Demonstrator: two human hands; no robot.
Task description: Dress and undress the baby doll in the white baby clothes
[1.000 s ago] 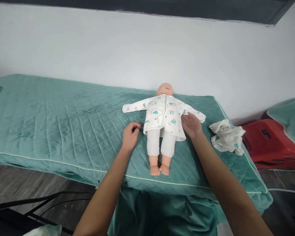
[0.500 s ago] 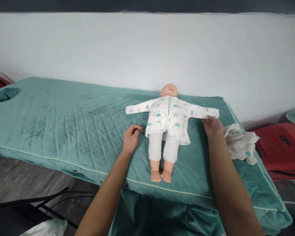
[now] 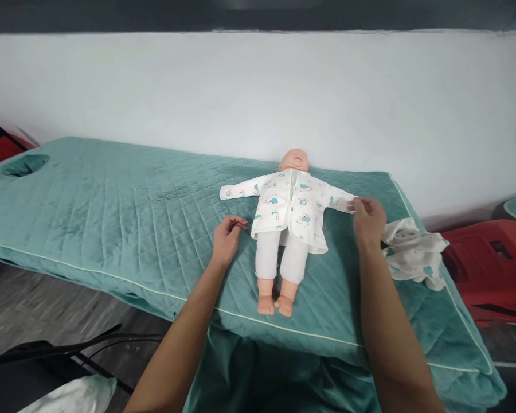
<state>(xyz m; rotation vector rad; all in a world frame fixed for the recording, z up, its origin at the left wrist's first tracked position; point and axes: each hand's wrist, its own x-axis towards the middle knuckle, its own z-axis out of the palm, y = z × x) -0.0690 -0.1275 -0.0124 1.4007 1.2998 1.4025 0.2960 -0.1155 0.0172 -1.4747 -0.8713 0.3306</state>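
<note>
A baby doll [image 3: 295, 159] lies on its back on the green quilted cover, head toward the wall and both arms spread. It wears a white front-opening jacket [image 3: 270, 207] with a green and pink print. White cloth covers its legs [image 3: 266, 255] to the shins, leaving the feet bare. My right hand [image 3: 368, 221] pinches the end of the jacket's right-hand sleeve [image 3: 337, 199], hiding the cuff. Beside the jacket hem, a little apart from it, my left hand [image 3: 229, 238] rests with loosely bent fingers and holds nothing.
A crumpled white printed cloth [image 3: 415, 255] lies by the bed's right edge. The green quilted bed cover [image 3: 112, 212] has a hole [image 3: 26, 164] at far left. A red chair [image 3: 490, 267] stands at right. At lower left are a dark chair and another printed cloth [image 3: 75, 396].
My right hand has moved slightly up and now covers the sleeve's cuff, with the sleeve's end drawn under my fingers. My left hand stays almost where it was. The camera view shifted a little.
</note>
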